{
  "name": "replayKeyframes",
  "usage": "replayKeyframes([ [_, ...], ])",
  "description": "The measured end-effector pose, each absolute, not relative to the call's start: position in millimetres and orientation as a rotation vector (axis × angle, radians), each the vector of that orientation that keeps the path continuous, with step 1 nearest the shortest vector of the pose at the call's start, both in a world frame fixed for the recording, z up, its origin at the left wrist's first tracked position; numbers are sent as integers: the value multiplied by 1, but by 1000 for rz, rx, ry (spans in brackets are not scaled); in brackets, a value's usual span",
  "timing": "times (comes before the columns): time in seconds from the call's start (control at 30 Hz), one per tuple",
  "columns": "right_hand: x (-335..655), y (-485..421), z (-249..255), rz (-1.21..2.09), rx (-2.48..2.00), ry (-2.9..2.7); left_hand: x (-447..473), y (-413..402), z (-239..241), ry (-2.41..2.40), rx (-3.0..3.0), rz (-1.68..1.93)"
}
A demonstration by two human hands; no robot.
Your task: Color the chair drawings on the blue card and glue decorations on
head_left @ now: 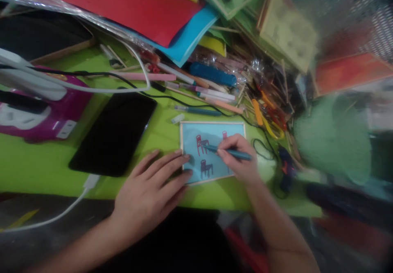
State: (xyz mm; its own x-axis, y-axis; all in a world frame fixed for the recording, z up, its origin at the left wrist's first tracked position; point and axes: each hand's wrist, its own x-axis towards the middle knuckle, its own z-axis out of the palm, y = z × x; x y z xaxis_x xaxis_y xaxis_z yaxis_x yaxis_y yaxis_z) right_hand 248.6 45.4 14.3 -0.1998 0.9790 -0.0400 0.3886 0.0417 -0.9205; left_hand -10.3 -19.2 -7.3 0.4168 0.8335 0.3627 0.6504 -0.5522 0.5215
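A light blue card (190, 131) with a thin wooden-looking border lies on the green tabletop, with small chairs drawn on it in red and dark lines. My right hand (241, 156) pinches a teal pen (238, 154), its tip at the upper left chair drawing. That hand covers the card's lower right part and some of a chair there. Flat on the table, with fingers spread, my left hand (153, 183) rests its fingertips on the card's left edge. Just above the card lie a pen cap (178, 118) and another teal pen (199, 110).
Left of the card is a black phone (115, 134) with a white cable plugged in, beside a magenta power strip (73, 97). Behind are markers, sticks, yellow-handled scissors (274, 129) and red paper (138, 11). A green round container (331, 138) stands at right.
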Motion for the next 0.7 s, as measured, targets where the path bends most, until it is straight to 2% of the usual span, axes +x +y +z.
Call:
replayKeyframes([
  [0.7,248,45,17,1115,-1402,-1686,-10,-20,-7,1281,2376,871],
])
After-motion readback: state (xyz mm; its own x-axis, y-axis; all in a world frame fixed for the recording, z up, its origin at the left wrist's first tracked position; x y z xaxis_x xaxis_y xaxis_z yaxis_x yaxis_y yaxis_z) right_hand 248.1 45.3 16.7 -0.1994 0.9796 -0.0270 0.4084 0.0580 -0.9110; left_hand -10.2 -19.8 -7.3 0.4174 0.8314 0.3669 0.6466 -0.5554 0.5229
